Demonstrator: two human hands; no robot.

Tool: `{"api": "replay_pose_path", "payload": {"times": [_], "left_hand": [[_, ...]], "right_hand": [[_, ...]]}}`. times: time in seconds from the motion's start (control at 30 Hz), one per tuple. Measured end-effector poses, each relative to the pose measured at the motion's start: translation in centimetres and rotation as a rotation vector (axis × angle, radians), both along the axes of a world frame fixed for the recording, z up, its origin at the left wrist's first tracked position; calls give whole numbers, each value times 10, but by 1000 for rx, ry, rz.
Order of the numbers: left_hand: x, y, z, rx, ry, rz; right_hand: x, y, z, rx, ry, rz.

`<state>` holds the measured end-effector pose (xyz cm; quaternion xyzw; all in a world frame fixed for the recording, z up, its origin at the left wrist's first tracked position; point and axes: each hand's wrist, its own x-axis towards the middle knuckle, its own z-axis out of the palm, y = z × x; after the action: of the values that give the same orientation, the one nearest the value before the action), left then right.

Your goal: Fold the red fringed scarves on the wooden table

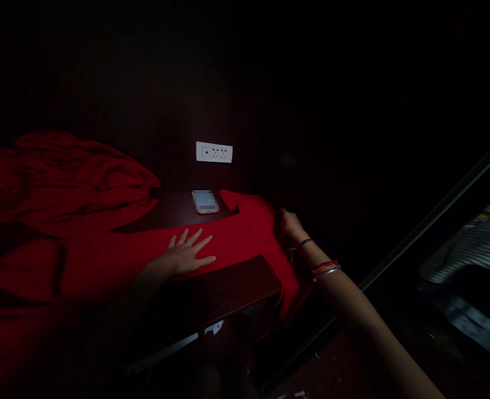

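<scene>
The room is very dark. A red cloth lies spread across a dark wooden bedside table and runs left onto a bed. My left hand rests flat on the cloth, fingers spread, a ring on one finger. My right hand, with bangles and a thread at the wrist, is closed on the cloth's right edge where it hangs over the table side. A white phone lies on the table just beyond the cloth.
A white wall socket plate sits on the dark wall above the phone. More bunched red fabric is heaped at the left. A dark rail slants at the right, with striped fabric behind it.
</scene>
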<state>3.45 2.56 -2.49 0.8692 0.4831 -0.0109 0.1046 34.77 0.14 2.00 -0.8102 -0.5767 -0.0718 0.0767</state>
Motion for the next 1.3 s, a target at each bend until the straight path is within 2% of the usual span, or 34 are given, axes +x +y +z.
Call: {"api": "replay_pose_path", "payload": {"times": [0.1, 0.13, 0.2, 0.33, 0.4, 0.5, 0.73, 0.83, 0.9, 0.93, 1.0, 1.07, 1.13, 1.2, 1.3], "left_hand": [[1, -1, 0, 12, -17, -9], [2, 0, 0, 33, -30, -20], [2, 2, -2, 101, -62, -41], [-2, 8, -6, 172, -54, 13], [-4, 10, -8, 150, -26, 59], [-5, 11, -9, 125, -12, 83], [-7, 11, -6, 87, -15, 111], [-6, 2, -2, 106, -25, 96], [-4, -5, 1, 128, -46, 7], [-3, -9, 2, 119, -53, -40], [0, -14, 2, 59, -48, -88], [2, -16, 2, 9, -33, -81], [2, -15, 1, 3, -27, -72], [0, -14, 2, 7, -27, -69], [-5, -9, 4, -19, -12, -27]], "right_hand": [[-21, 2, 10, 111, -90, 35], [-34, 3, 12, 164, -123, 97], [-65, 7, 9, 217, -131, 324], [-124, 12, -16, 51, -46, 748], [-137, 12, -30, -105, -15, 835], [-124, 12, -39, -232, -15, 764], [-25, 2, -37, -132, -121, 414], [-1, -2, -36, -99, -98, 260], [-5, -3, -33, -26, -101, 252], [-13, -4, -30, 14, -106, 292], [-39, -7, -26, 73, -111, 442], [-69, -10, -25, 52, -81, 633], [-91, -12, -28, -32, -48, 758], [-97, -12, -33, -122, -26, 771], [-82, -9, -39, -177, -28, 691]]}}
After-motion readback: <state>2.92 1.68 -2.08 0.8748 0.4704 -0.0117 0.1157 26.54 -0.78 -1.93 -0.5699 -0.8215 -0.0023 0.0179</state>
